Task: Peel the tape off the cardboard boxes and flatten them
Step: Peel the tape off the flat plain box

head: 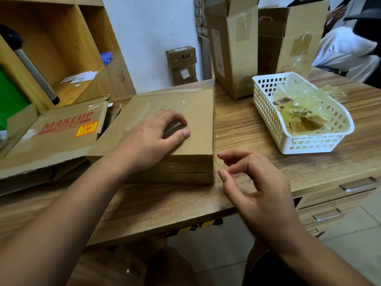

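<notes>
1. Cardboard box (198,114): closed, lying flat mid-table at 12 o'clock from the person. Probably light, with stiff walls and crushable corners.
2. Clear tape (165,104): glossy strip across the lid. Thin and likely to tear, so best lifted from an end.
3. Left hand (152,137): arched, fingertips pressing the lid, gripping nothing.
4. Right hand (257,186): off the box's 4 o'clock corner, loosely curled, empty.
5. White basket (321,145): 2 o'clock, holds peeled tape.
</notes>
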Available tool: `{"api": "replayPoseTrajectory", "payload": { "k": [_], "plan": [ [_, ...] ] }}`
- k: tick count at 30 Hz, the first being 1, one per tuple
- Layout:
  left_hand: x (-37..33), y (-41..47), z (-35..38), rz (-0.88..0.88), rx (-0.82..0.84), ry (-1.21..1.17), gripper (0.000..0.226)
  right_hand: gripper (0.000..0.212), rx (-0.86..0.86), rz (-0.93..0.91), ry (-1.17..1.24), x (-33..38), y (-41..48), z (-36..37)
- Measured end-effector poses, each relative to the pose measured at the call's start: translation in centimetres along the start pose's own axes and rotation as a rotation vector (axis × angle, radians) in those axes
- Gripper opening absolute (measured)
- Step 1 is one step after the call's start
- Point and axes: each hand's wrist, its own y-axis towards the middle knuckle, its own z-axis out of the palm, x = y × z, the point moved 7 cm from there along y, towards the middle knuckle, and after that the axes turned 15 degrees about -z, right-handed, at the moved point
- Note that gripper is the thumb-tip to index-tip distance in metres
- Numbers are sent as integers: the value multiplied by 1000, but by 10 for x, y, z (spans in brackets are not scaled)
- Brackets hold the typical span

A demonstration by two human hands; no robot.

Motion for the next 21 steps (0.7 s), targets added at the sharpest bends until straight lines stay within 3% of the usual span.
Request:
{"api": "replayPoseTrajectory", "payload": {
  "k": [11, 15, 21],
  "plan": [
    [-2, -2, 0, -31, 21, 8, 49, 9, 78, -161, 19, 22, -14, 22],
    [-4, -3, -1, -28, 11, 8, 48, 5, 156, -123, 120, 28, -18, 35],
    [-6, -5, -3, -32, -10, 20, 45, 14, 81, -75, 116, 21, -7, 27]
  ]
}}
